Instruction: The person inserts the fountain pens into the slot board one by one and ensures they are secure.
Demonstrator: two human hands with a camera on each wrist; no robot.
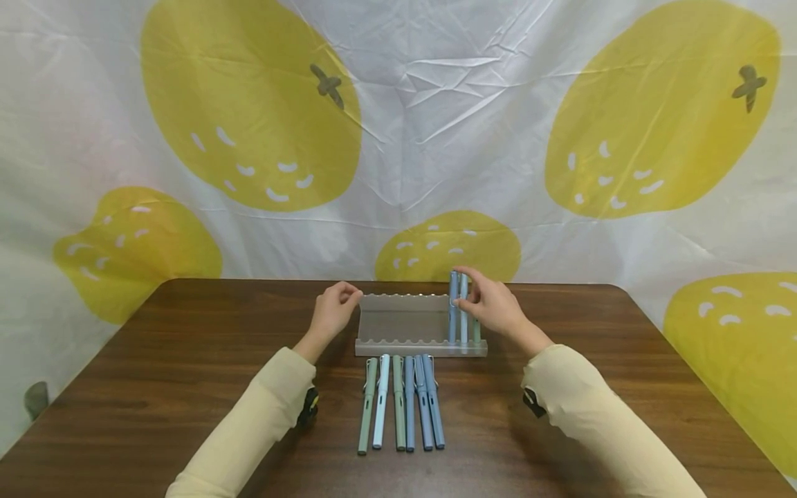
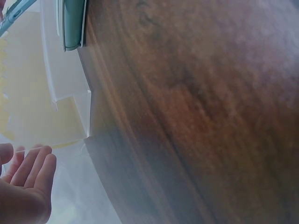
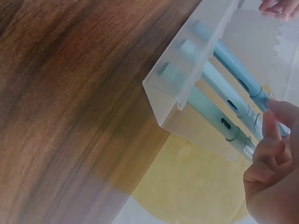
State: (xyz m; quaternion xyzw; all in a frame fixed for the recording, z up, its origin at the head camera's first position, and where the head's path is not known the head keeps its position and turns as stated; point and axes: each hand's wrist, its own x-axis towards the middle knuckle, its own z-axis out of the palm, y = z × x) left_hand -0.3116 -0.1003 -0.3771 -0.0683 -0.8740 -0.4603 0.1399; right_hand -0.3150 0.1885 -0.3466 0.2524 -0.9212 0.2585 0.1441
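Note:
A clear pen rack (image 1: 405, 325) with scalloped edges stands on the table. Its upper left corner is pinched between the thumb and fingers of my left hand (image 1: 333, 311), seen at the edge of the left wrist view too. My right hand (image 1: 496, 306) pinches a blue pen (image 3: 238, 74) near its upper end; the pen's lower end sits in a notch at the rack's front. To the right of it, a light blue pen (image 3: 219, 86) and a green pen (image 3: 210, 112) lean in neighbouring notches. In the head view my right hand partly covers the green one.
In front of the rack several pens lie side by side: a green pen (image 1: 367, 408), a light blue pen (image 1: 381, 401), another green pen (image 1: 399, 404) and blue ones (image 1: 425, 408). Behind the wooden table (image 1: 187, 387) hangs a white cloth (image 1: 436, 138) printed with yellow fruit.

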